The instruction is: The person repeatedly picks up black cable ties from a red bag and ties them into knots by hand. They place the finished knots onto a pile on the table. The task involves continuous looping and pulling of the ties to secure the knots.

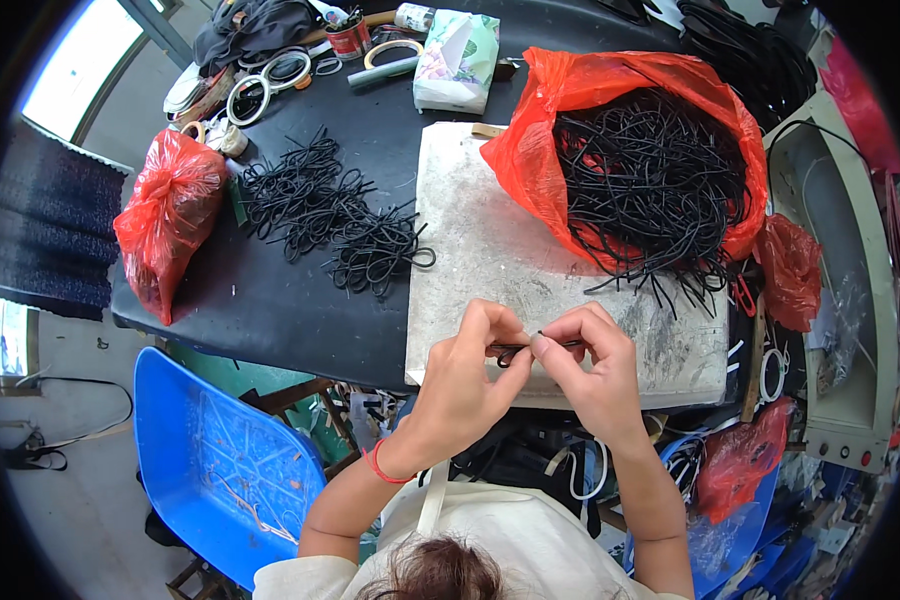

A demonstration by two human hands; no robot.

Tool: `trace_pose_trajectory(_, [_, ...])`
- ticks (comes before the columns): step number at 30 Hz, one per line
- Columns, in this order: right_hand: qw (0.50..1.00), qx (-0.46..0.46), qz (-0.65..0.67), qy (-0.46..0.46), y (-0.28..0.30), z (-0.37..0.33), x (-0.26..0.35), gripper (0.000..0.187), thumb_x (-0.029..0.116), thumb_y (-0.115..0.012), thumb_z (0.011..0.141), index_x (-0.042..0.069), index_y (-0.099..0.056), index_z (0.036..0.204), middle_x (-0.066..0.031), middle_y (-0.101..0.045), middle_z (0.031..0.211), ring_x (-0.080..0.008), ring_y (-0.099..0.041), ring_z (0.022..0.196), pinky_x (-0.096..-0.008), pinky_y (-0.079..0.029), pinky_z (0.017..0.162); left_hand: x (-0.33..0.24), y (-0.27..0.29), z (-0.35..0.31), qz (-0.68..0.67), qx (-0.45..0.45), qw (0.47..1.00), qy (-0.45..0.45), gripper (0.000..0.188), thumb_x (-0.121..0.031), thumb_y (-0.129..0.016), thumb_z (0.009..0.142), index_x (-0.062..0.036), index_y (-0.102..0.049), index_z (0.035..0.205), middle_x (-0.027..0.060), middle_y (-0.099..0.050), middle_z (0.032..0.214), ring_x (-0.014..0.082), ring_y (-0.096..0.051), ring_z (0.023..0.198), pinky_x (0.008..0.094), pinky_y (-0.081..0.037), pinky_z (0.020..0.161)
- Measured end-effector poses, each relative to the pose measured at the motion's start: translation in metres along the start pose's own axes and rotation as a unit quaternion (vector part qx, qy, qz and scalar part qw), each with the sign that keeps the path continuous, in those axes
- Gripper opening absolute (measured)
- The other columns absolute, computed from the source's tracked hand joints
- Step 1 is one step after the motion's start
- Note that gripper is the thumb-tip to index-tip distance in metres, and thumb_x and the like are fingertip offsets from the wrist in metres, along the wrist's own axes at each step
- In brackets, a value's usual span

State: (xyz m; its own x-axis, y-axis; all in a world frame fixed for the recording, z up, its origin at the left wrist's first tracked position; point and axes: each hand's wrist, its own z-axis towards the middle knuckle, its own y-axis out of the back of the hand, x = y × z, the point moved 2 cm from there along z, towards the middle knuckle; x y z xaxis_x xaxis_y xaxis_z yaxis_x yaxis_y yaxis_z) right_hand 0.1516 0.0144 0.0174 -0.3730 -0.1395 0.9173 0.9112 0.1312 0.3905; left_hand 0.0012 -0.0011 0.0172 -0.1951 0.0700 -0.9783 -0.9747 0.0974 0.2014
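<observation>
A black table [270, 300] is carrying a grey board [490, 240], with an open red bag [570, 110] of black cords lying on the board and a cord pile [320, 215] sitting to its left. Over the board's near edge, the left hand [465, 375] and right hand [595, 365] are meeting, both pinching one short black cord [520, 347] between thumbs and fingertips.

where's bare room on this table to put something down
Bare patches: the pale grey board between the pile of looped black cords and the open red plastic bag of black cords, and the black tabletop below that pile. The far edge, with tape rolls, is crowded.
</observation>
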Motion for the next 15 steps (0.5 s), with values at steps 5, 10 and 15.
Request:
trace_pose_trajectory(5, [0.949,0.012,0.263,-0.171,-0.0022,0.0045,-0.0072,0.015,0.016,-0.06,0.085,0.002,-0.055,0.082,0.0039,-0.051,0.068,-0.0015,-0.044,0.062,-0.0184,-0.036,0.054,0.0027,-0.004,-0.0012,-0.069,0.069,0.994,0.042,0.044,0.003,-0.063,0.076,-0.0009,-0.039,0.112,0.0087,-0.063,0.087,0.0127,-0.061,0.084,0.0264,-0.049,0.075])
trace_pose_trajectory(10, [0.964,-0.055,0.231,-0.122,-0.006,0.0006,-0.0087,0.016,0.018,-0.056,0.09,0.002,-0.051,0.088,0.0041,-0.05,0.069,-0.0009,-0.043,0.062,-0.0169,-0.035,0.053,0.0029,-0.0021,-0.0009,-0.24,0.097,0.956,0.137,0.045,0.001,-0.064,0.078,-0.0005,-0.04,0.116,0.0047,-0.062,0.09,0.011,-0.059,0.087,0.0239,-0.049,0.075])
trace_pose_trajectory(15, [0.966,-0.056,0.23,-0.105,-0.0068,-0.0004,-0.0045,0.015,0.016,-0.054,0.09,0.003,-0.05,0.086,0.0038,-0.048,0.07,-0.0012,-0.041,0.061,-0.0172,-0.034,0.053,0.0084,-0.0054,-0.0026,-0.283,0.116,0.934,0.185,0.023,-0.011,-0.063,0.084,0.0023,-0.055,0.1,0.0045,-0.062,0.081,0.007,-0.057,0.072,0.0212,-0.048,0.064])
